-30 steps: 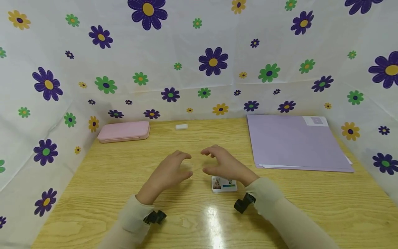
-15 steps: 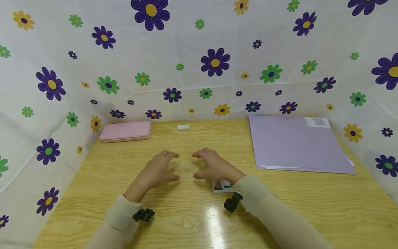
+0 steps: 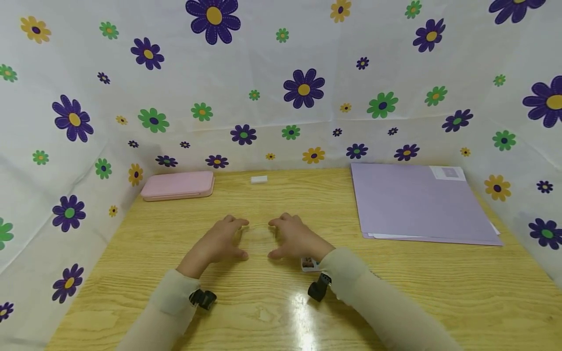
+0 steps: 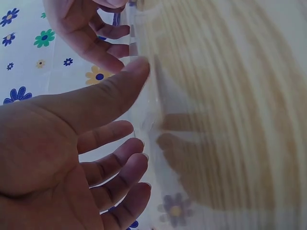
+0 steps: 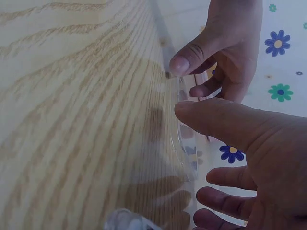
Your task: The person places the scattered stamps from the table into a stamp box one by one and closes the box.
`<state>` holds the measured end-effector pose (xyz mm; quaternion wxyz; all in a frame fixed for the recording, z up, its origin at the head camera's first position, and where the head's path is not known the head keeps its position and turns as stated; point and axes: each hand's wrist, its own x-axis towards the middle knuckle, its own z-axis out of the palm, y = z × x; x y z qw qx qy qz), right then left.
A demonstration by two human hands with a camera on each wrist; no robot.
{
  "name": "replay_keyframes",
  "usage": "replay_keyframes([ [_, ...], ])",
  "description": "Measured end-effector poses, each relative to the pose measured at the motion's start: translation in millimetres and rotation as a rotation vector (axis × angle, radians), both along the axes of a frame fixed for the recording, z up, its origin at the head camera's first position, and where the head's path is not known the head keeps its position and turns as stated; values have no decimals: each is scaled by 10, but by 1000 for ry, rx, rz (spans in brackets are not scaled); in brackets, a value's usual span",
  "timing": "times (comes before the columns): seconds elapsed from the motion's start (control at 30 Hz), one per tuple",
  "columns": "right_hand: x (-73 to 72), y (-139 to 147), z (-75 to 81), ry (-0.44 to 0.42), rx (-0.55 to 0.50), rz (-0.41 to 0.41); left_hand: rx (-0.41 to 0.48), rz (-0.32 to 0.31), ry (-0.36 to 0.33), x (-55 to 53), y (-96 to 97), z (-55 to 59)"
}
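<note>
A clear, see-through plastic piece with rounded edges lies on the wooden table between both hands; in the head view this clear piece shows only faintly. My left hand is at its left end, fingers loosely bent and spread, thumb on the near side. My right hand mirrors it at the right end. Each wrist view shows a thumb tip right at the clear edge, the other fingers apart from the thumb. A small flat card-like item with a printed picture lies partly hidden under the right wrist.
A pink case and a small white block stand at the back left. Purple folders with white sheets under them lie at the right. Flowered cloth walls the table in at the back and sides.
Both hands have shifted left to the clear piece and drawn a little closer together around it. The right wrist now covers more of the printed item.
</note>
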<state>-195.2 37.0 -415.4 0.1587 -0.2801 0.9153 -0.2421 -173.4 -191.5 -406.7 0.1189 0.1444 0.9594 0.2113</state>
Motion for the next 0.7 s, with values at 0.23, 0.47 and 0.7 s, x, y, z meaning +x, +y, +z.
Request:
replay_keyframes([
  [0.23, 8, -22, -27, 38, 10, 3, -30, -26, -1, -27, 23, -33],
  [0.47, 18, -45, -31, 59, 4, 3, -14, -8, 6, -42, -14, -64],
  [0.7, 32, -44, 6, 63, 33, 6, 3, -37, 2, -64, -13, -78],
])
